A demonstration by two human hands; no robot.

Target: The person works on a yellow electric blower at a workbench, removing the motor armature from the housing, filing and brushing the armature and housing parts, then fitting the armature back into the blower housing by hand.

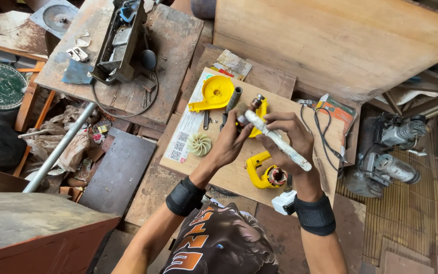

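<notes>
Hands meet above a pale wooden board. Right hand wraps a long white-handled tool, angling it toward the small motor part pinched steady in the left hand, near a yellow plastic housing.

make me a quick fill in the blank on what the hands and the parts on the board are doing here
1. The right hand grips a long ____ stick-like tool.
2. The ribbed fan wheel on the wooden board is cream, while the round cover above it is ____.
3. Both wrists wear ____ bands.

Missing words: white; yellow; black
</notes>
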